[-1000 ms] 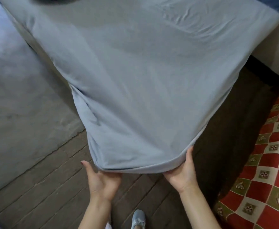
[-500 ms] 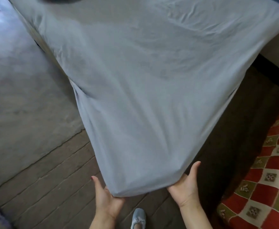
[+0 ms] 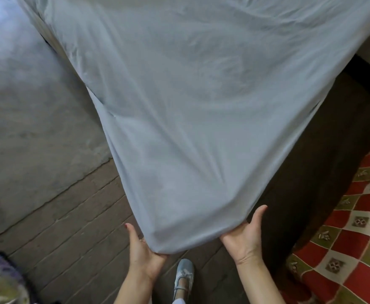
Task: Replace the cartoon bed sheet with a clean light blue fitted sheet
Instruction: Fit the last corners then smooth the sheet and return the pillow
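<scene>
Between my two hands, the near corner of the light blue fitted sheet hung stretched over the corner of the bed, its hem drawn down to a rounded point just above my foot. My left hand was palm-up at the tip of that corner, thumb raised alongside the cloth and fingers curled under the hem, gripping it; my right hand was the same on the other side, thumb lifted against the edge and fingers hidden beneath the fabric, so I judged it was gripping too, though I could not see the fingertips. Beyond my hands the sheet ran taut across the bed, with soft creases fanning away from my grip. No cartoon sheet showed anywhere. Below and to the left of my left hand lay the wooden floor; to the right of my right hand, a red-and-green patterned mat. The risk, as I judged it, was the elastic snapping back off the corner if either hand loosened before the hem was tucked under, or the far corners popping off from too hard a pull. Compared with half a second earlier, the corner had come lower and nearer to me, more sharply pointed, and my hands sat closer together.
</scene>
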